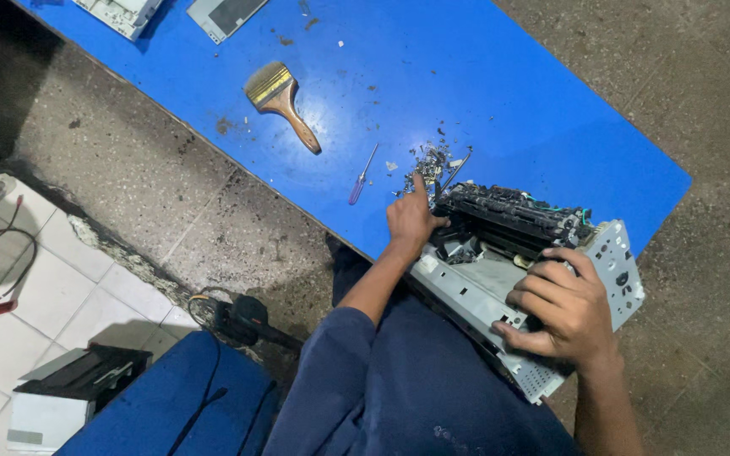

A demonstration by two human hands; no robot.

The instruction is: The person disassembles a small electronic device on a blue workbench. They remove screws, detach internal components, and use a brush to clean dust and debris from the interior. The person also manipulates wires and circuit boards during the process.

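I see the left hand (411, 221) at frame centre, forefinger out on the blue table (509, 101) by a screw pile (429, 162), right hand (561, 308) lower right, fingers gripping the dismantled printer unit (500, 262), paintbrush (280, 101) upper left.

Head camera looks steeply down (fairly near) at the blue table (509, 101).

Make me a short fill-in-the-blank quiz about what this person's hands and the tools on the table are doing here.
1. The paintbrush with a wooden handle lies on a table whose colour is ____.
2. The right hand keeps a grip on the dismantled grey ____ part.
3. The left hand points its index finger at a pile of small ____.
4. Between the paintbrush and that pile lies a purple-handled ____.

Missing words: blue; printer; debris; screwdriver
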